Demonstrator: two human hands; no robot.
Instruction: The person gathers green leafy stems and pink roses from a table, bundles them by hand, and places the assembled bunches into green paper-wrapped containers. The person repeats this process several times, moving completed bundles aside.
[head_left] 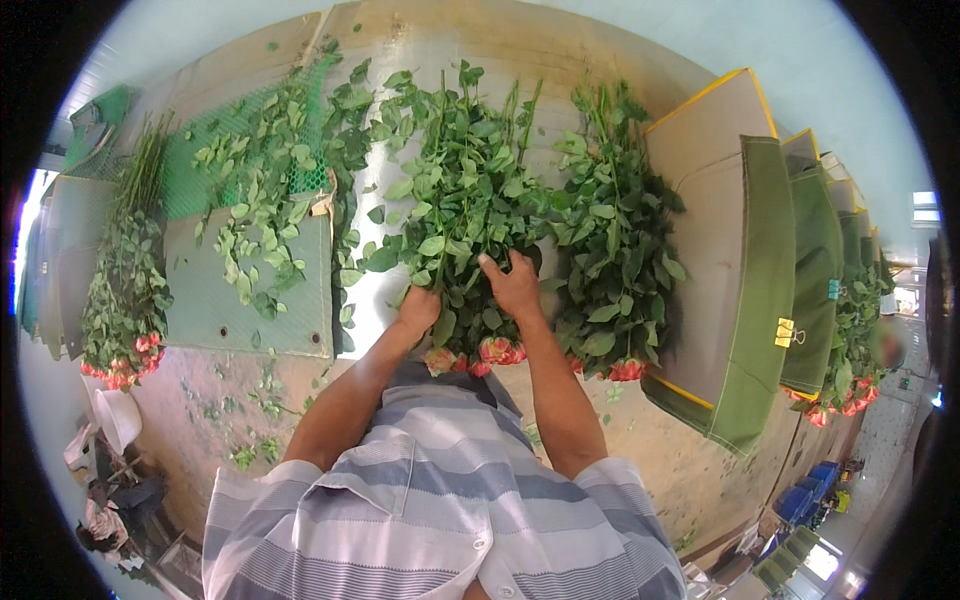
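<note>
A bunch of leafy roses (465, 190) lies on the table in front of me, stems pointing away and pink-orange blooms (500, 351) at the near edge. My left hand (420, 306) reaches into the foliage at the bunch's left side, its fingers hidden by leaves. On the right side, my right hand (514, 286) curls around leafy stems just above the blooms, thumb and forefinger visible. Close by on the right lies a second rose bunch (618, 220), its blooms (627, 370) also toward me.
Loose leaves and cut foliage (265, 160) cover a green mesh (195, 165) and grey-green mat (200, 270) at left. Another rose bunch (135, 240) lies at far left. Upright green fabric-covered panels (768, 270) with yellow edging line the right. Leaves litter the floor (190, 390).
</note>
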